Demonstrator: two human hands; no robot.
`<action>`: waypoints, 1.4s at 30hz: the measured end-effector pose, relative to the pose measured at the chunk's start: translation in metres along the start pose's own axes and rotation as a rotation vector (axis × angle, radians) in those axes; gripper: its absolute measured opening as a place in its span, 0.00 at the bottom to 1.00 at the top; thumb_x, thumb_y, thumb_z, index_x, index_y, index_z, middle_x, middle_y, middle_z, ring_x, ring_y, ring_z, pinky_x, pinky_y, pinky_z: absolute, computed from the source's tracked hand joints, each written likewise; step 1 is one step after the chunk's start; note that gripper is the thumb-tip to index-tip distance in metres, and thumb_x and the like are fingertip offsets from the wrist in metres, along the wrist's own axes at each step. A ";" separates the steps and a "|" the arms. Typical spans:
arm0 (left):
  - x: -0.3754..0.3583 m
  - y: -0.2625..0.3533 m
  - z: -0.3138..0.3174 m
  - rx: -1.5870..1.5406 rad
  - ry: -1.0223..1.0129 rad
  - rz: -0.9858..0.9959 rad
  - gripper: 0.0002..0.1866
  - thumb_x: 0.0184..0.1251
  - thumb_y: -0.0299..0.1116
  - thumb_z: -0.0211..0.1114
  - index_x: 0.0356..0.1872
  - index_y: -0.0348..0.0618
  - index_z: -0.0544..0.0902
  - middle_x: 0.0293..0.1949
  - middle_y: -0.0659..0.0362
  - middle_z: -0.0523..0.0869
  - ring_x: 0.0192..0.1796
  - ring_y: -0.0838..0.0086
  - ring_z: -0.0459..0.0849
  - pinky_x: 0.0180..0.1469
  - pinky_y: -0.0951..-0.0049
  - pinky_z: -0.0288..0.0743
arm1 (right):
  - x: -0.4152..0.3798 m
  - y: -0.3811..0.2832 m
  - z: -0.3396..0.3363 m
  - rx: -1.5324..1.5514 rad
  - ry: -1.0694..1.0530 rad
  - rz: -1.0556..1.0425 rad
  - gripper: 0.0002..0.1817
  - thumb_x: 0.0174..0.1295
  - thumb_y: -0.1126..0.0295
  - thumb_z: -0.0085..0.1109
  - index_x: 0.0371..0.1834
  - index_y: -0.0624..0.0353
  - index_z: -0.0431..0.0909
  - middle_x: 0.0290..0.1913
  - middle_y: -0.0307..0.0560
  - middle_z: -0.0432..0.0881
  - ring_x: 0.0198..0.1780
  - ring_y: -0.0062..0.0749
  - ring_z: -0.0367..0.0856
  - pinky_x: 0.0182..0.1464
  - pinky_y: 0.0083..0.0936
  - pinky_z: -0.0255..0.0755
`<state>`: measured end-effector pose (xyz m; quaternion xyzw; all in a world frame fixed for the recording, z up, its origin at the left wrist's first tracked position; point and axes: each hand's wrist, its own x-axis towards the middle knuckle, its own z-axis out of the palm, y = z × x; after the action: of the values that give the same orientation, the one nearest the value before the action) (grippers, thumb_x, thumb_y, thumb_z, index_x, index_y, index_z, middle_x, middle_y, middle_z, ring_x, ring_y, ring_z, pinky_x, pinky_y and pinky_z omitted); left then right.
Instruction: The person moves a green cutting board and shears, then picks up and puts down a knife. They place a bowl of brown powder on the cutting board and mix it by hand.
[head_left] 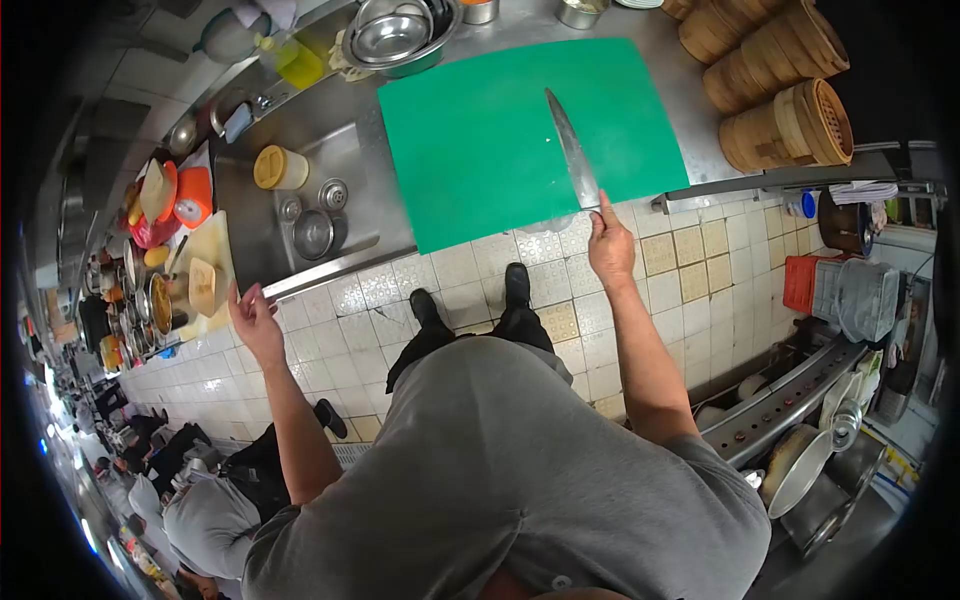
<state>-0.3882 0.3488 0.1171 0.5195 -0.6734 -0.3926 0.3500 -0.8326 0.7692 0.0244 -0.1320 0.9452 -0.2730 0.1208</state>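
Observation:
My right hand [611, 246] is closed round the handle of a large kitchen knife [574, 154] at the near edge of a green cutting board [470, 150]. The blade lies over the board, its tip pointing away from me. A few small pale bits are on the board beside the blade. Off to the left, my left hand [258, 325] is held near the front corner of the steel sink [345, 262], fingers loosely bent and apart, with nothing visible in them.
In the sink stands a tub with a yellow lid [281, 168]. Steel bowls [392, 40] are stacked behind the board. Bamboo steamers [780, 130] stand at right. Leftward are an orange scale [194, 200] and food containers; another person in grey [210, 515] is at lower left.

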 end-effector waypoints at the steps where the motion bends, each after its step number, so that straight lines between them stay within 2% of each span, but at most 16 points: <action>1: -0.002 0.003 0.003 -0.008 -0.033 0.024 0.31 0.82 0.27 0.63 0.82 0.44 0.66 0.56 0.52 0.88 0.41 0.76 0.88 0.44 0.76 0.84 | -0.007 -0.009 0.005 -0.035 -0.010 -0.009 0.25 0.78 0.59 0.58 0.77 0.35 0.76 0.39 0.64 0.89 0.40 0.66 0.87 0.43 0.58 0.79; 5: -0.004 -0.002 -0.008 -0.065 -0.149 0.098 0.32 0.81 0.25 0.63 0.82 0.43 0.64 0.56 0.52 0.88 0.42 0.78 0.87 0.45 0.76 0.84 | -0.032 -0.031 0.034 -0.064 0.017 -0.040 0.25 0.78 0.59 0.58 0.78 0.32 0.75 0.38 0.62 0.90 0.40 0.63 0.88 0.43 0.57 0.80; 9: 0.008 -0.020 -0.048 -0.156 -0.202 0.121 0.33 0.81 0.24 0.62 0.83 0.41 0.62 0.58 0.52 0.87 0.42 0.79 0.87 0.48 0.77 0.83 | -0.064 -0.058 0.066 -0.086 0.054 -0.064 0.25 0.78 0.59 0.57 0.78 0.32 0.75 0.38 0.61 0.90 0.39 0.63 0.89 0.43 0.56 0.81; 14: 0.027 -0.056 -0.117 -0.210 -0.142 0.113 0.33 0.82 0.23 0.62 0.83 0.42 0.62 0.56 0.51 0.88 0.42 0.78 0.87 0.48 0.77 0.83 | -0.106 -0.103 0.106 -0.117 0.073 -0.059 0.25 0.78 0.59 0.57 0.78 0.35 0.75 0.37 0.63 0.89 0.39 0.65 0.88 0.43 0.58 0.80; 16: 0.033 -0.077 -0.145 -0.227 -0.131 0.154 0.33 0.83 0.28 0.62 0.83 0.41 0.62 0.55 0.52 0.88 0.42 0.77 0.88 0.46 0.77 0.84 | -0.126 -0.122 0.124 -0.056 0.097 -0.098 0.25 0.78 0.59 0.57 0.78 0.36 0.75 0.36 0.65 0.88 0.39 0.67 0.88 0.43 0.59 0.80; 17: 0.034 -0.080 -0.156 -0.231 -0.104 0.117 0.33 0.83 0.26 0.62 0.83 0.41 0.62 0.55 0.52 0.88 0.42 0.77 0.88 0.47 0.77 0.83 | -0.134 -0.133 0.135 -0.024 0.114 -0.118 0.25 0.78 0.59 0.57 0.78 0.37 0.75 0.36 0.66 0.88 0.39 0.68 0.87 0.43 0.59 0.79; 18: 0.034 -0.081 -0.166 -0.236 -0.079 0.082 0.33 0.82 0.24 0.62 0.83 0.41 0.62 0.55 0.51 0.88 0.42 0.77 0.87 0.47 0.77 0.83 | -0.143 -0.149 0.147 -0.001 0.074 -0.118 0.26 0.77 0.60 0.56 0.77 0.39 0.75 0.34 0.67 0.87 0.37 0.68 0.87 0.41 0.59 0.79; 20: 0.039 -0.082 -0.182 -0.255 -0.041 0.051 0.33 0.82 0.23 0.61 0.83 0.41 0.62 0.55 0.51 0.88 0.42 0.77 0.86 0.47 0.77 0.82 | -0.166 -0.182 0.173 0.138 -0.137 -0.111 0.25 0.77 0.61 0.55 0.76 0.36 0.77 0.44 0.68 0.88 0.45 0.67 0.87 0.50 0.57 0.80; 21: 0.042 -0.084 -0.190 -0.266 -0.022 0.051 0.33 0.82 0.23 0.61 0.83 0.41 0.62 0.55 0.51 0.88 0.42 0.77 0.86 0.47 0.77 0.82 | -0.173 -0.185 0.203 0.184 -0.145 -0.301 0.24 0.77 0.59 0.56 0.75 0.32 0.78 0.48 0.67 0.88 0.50 0.66 0.87 0.55 0.56 0.79; 22: 0.042 -0.086 -0.200 -0.271 -0.001 0.047 0.33 0.82 0.23 0.61 0.83 0.41 0.61 0.54 0.51 0.88 0.42 0.77 0.86 0.47 0.77 0.82 | -0.186 -0.227 0.196 0.058 -0.251 -0.195 0.22 0.77 0.58 0.57 0.73 0.32 0.80 0.48 0.66 0.88 0.52 0.65 0.87 0.56 0.54 0.80; 23: 0.042 -0.088 -0.210 -0.271 0.016 0.058 0.33 0.82 0.23 0.61 0.83 0.41 0.61 0.55 0.51 0.87 0.42 0.77 0.86 0.47 0.77 0.82 | -0.189 -0.251 0.199 0.086 -0.254 -0.193 0.21 0.76 0.58 0.58 0.71 0.33 0.82 0.49 0.63 0.89 0.52 0.64 0.88 0.56 0.55 0.80; 26: 0.037 -0.095 -0.240 -0.259 0.105 0.079 0.33 0.82 0.23 0.61 0.83 0.41 0.62 0.55 0.52 0.87 0.41 0.77 0.85 0.47 0.77 0.81 | -0.144 -0.288 0.205 -0.035 -0.218 -0.346 0.20 0.73 0.60 0.61 0.67 0.38 0.83 0.49 0.60 0.90 0.52 0.62 0.89 0.56 0.56 0.81; 30: 0.007 -0.129 -0.274 -0.215 0.200 0.038 0.32 0.82 0.24 0.61 0.82 0.41 0.63 0.54 0.52 0.86 0.41 0.78 0.84 0.46 0.78 0.80 | -0.055 -0.342 0.154 -0.376 -0.235 -0.577 0.19 0.70 0.64 0.62 0.64 0.43 0.83 0.50 0.57 0.91 0.52 0.59 0.90 0.56 0.55 0.83; 34: -0.035 -0.162 -0.273 -0.188 0.264 -0.082 0.30 0.82 0.25 0.62 0.81 0.40 0.66 0.53 0.54 0.87 0.41 0.79 0.84 0.46 0.77 0.79 | 0.021 -0.398 0.109 -0.600 -0.249 -0.782 0.23 0.70 0.67 0.60 0.68 0.40 0.82 0.56 0.52 0.89 0.60 0.51 0.87 0.61 0.48 0.82; 36: -0.052 -0.163 -0.252 -0.213 0.238 -0.120 0.29 0.82 0.26 0.63 0.80 0.41 0.68 0.52 0.55 0.87 0.41 0.79 0.84 0.45 0.77 0.79 | 0.065 -0.412 0.109 -0.670 -0.233 -0.937 0.25 0.70 0.67 0.59 0.71 0.39 0.81 0.59 0.51 0.87 0.64 0.48 0.84 0.64 0.45 0.80; 42: -0.071 -0.123 -0.129 -0.218 0.211 -0.186 0.28 0.80 0.26 0.64 0.79 0.44 0.72 0.50 0.56 0.89 0.42 0.78 0.85 0.48 0.74 0.82 | 0.139 -0.427 0.182 -0.616 -0.334 -1.094 0.25 0.73 0.67 0.53 0.72 0.36 0.82 0.65 0.50 0.84 0.68 0.47 0.82 0.69 0.43 0.77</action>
<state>-0.2072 0.3781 0.0609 0.5769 -0.5355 -0.4373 0.4350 -0.8302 0.2889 0.0869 -0.6636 0.7450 0.0127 0.0664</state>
